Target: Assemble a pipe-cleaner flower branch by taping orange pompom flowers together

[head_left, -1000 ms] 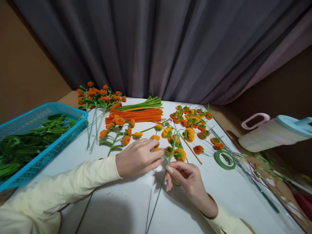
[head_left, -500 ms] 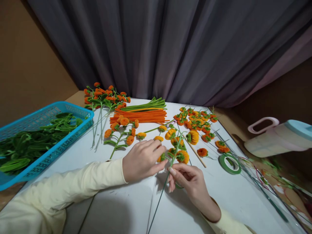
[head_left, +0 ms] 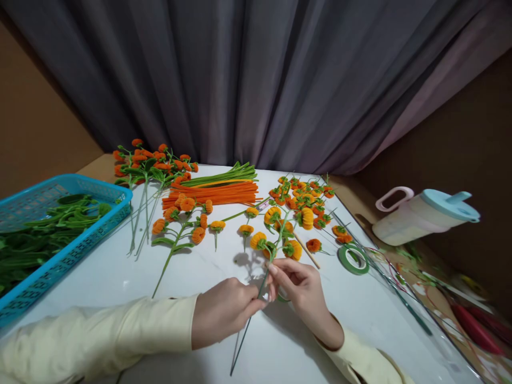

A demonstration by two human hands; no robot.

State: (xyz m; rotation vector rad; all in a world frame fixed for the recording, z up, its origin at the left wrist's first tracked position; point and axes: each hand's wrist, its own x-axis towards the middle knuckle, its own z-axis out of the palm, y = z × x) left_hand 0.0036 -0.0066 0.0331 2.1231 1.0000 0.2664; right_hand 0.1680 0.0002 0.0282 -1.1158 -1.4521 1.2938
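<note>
Both my hands are at a flower stem (head_left: 262, 285) that bears several yellow-orange pumpkin-like heads (head_left: 293, 249) and green leaves. My right hand (head_left: 306, 293) pinches it just below the lowest head. Lower down, my left hand (head_left: 226, 309) closes its fingers around the same stem, whose thin dark end slants toward the table's front. A roll of green tape shows partly behind my right fingers. To the left lies a finished-looking orange flower branch (head_left: 176, 240) with leaves. Loose yellow heads (head_left: 246, 230) on short stalks lie beyond my hands.
A blue basket (head_left: 96, 229) of green leaves stands left. Orange pipe cleaners (head_left: 212, 196) and green ones (head_left: 224, 176) lie at the back, beside orange flower branches (head_left: 156, 160). Right are loose heads (head_left: 306, 197), a green tape roll (head_left: 354, 260), wires and a lidded cup (head_left: 416, 216).
My left hand has moved down from beside the flower heads to the stem below my right hand and closed on it. The view has shifted right.
</note>
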